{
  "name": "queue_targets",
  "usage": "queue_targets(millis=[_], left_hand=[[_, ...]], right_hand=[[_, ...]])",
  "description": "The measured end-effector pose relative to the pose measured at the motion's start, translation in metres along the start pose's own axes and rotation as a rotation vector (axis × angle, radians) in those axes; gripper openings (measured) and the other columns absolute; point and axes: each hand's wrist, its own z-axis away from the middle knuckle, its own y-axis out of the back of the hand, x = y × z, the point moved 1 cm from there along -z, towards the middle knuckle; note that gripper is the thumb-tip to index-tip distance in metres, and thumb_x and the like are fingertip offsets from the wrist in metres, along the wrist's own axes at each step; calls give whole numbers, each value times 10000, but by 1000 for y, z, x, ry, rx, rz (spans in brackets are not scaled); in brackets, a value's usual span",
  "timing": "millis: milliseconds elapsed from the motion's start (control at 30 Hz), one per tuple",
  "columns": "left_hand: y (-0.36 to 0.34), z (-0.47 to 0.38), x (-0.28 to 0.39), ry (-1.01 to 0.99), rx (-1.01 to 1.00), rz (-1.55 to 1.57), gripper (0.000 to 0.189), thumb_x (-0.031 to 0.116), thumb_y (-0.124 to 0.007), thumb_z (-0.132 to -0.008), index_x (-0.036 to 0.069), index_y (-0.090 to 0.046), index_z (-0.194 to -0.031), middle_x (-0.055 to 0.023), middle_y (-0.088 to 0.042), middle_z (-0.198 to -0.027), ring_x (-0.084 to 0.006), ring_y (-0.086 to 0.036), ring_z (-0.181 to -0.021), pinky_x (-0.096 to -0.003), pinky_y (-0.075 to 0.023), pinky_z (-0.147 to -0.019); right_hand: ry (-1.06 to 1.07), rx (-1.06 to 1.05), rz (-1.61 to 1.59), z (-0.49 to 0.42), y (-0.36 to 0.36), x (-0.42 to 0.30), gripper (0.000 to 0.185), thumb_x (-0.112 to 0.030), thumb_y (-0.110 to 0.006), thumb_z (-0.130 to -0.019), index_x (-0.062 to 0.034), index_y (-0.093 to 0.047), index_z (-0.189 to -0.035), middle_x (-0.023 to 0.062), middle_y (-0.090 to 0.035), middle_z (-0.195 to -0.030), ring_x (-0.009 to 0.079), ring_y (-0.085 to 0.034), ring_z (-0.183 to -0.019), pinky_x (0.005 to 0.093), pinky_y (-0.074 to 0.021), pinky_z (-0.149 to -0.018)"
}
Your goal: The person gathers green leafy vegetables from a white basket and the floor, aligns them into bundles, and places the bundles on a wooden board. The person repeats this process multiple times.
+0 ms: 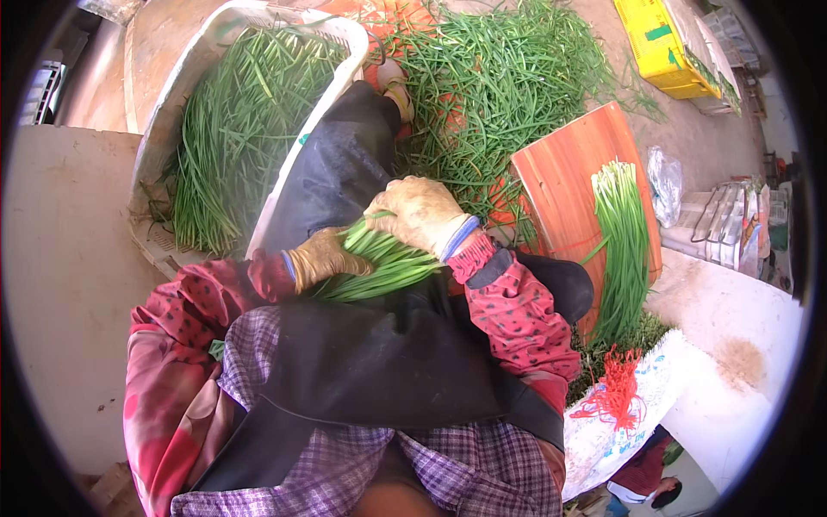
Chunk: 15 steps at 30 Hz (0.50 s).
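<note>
My left hand [328,260], in a tan glove with a blue cuff, is closed round a bunch of long green leafy stalks [394,268] lying across my lap on a black apron. My right hand [417,213], gloved alike, is on the upper side of the same bunch, with some stalks pinched between thumb and fingers. To the left, a white plastic crate [303,152] holds many more stalks. On the right, a wooden board [562,174] bears a neat bundle of green stalks [623,239] with pale ends at the top.
Loose green leaves [491,84] are heaped on an orange sheet ahead. A yellow crate [659,48] stands at the upper right. Red ties [617,391] lie on a white woven sack [627,439] at the lower right. Another person [646,475] is farther off there.
</note>
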Motion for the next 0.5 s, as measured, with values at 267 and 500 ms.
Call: queue_targets(millis=[267,500], left_hand=[[7,13,-1,-17,-159,351,520,162,-775,-842,-36,-588,-1285,-113,-684,-1173,-198,-649,-1046,-337,-500,-957],[14,21,3,-40,-99,527,507,137,-736,-848,-14,-563,-1301,-115,-685,-1126,-219,-676,-974,-356,-546,-896]], right_hand=[[-711,161,50,63,29,82,473,-435,-592,-946,-35,-623,-1198,140,-682,-1128,296,-641,-985,386,-505,-870],[-532,566,-760,124,18,37,606,-346,-774,-851,-12,-566,-1311,154,-649,-1239,213,-633,-1122,343,-493,-974]])
